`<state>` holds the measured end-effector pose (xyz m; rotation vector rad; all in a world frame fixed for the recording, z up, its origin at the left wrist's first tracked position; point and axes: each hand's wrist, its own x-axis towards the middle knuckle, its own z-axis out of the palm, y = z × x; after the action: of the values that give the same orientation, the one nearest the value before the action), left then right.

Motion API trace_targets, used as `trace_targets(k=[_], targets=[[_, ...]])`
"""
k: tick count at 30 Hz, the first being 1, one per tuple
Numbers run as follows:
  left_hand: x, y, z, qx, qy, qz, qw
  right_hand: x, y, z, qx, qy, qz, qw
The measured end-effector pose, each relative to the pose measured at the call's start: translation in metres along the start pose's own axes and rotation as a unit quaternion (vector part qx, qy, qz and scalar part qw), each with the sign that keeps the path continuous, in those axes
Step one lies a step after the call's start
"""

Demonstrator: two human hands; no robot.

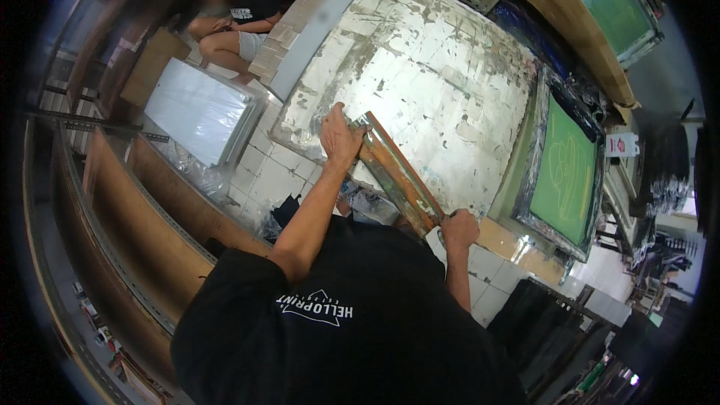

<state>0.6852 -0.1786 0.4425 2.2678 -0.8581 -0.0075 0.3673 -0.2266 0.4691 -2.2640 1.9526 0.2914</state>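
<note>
Between my hands a long, paint-stained squeegee (397,172) with a worn wooden handle lies slantwise, over the near edge of a white worktable (450,105). My left hand (343,139) grips its far left end, thumb raised. At the near right end, my right hand (460,229) is closed round the other end. A white piece (436,246), cloth or paper, hangs beside the right hand; its exact kind does not show. Dried paint and scuffs cover the tabletop.
Right of the table leans a green printing screen (564,172) in a taped frame. Wooden shelves (146,206) stand at the left, near a stack of white sheets (199,110) in plastic. A seated person (251,11) is at the far left, behind a long box (319,22).
</note>
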Motion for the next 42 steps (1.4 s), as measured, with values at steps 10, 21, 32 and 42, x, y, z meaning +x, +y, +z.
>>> trace_targets(k=[10, 21, 32, 42], targets=[[-0.030, 0.023, 0.027, -0.069, -0.088, 0.265, 0.958, -0.006, -0.001, -0.009, 0.020, -0.019, 0.037, 0.999], [-0.039, 0.024, 0.034, -0.095, -0.084, 0.273, 0.954, -0.010, 0.023, -0.019, 0.131, -0.076, 0.118, 0.981], [-0.038, 0.022, 0.034, -0.082, -0.098, 0.267, 0.955, -0.011, 0.023, -0.011, 0.138, -0.075, 0.113, 0.981], [-0.039, 0.023, 0.032, -0.084, -0.095, 0.267, 0.955, 0.000, 0.014, -0.010, 0.078, -0.102, 0.126, 0.984]])
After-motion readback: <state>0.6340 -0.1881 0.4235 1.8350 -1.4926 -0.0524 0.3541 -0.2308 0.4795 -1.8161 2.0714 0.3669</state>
